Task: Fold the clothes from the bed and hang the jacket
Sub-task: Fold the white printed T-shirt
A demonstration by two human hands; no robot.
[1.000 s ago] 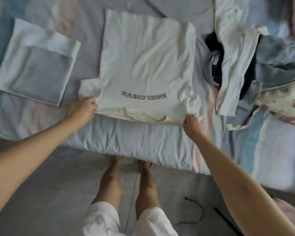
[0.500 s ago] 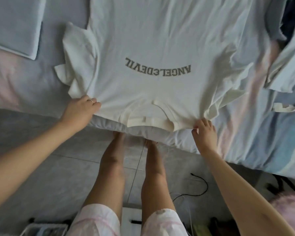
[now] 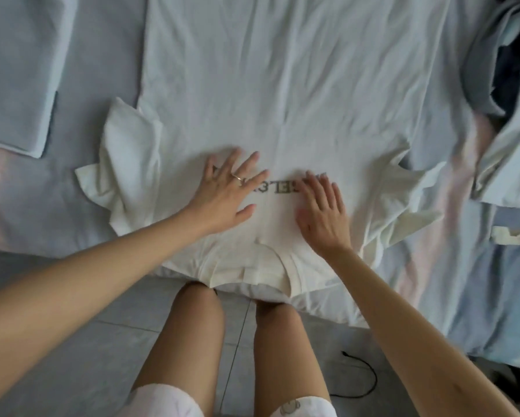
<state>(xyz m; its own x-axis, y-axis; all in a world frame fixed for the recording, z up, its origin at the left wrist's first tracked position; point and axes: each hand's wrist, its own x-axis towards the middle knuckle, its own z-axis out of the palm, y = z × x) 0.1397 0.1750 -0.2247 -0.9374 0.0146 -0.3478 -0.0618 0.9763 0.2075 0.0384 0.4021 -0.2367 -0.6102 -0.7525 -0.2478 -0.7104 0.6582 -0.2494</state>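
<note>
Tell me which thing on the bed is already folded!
Start at the bed, where a big white T-shirt lies spread flat in the middle. Look to its left: the pale blue cloth there is the folded one. Its edges are neat and square, unlike the rumpled pile on the right.

Both arms reach forward and converge toward the middle. The left forearm [image 3: 102, 266] enters from the lower left, the right forearm [image 3: 409, 314] from the lower right, both bare. The left hand [image 3: 230, 192] is palm down, its fingers [image 3: 250, 164] straight and fanned wide, thumb out toward the other hand. The right hand [image 3: 324, 212] is palm down, its fingers [image 3: 316, 185] straight and closer together, thumb out to the left. The hands are near each other, not touching. The bare thighs [image 3: 189, 341] are upright between the arms.
</note>
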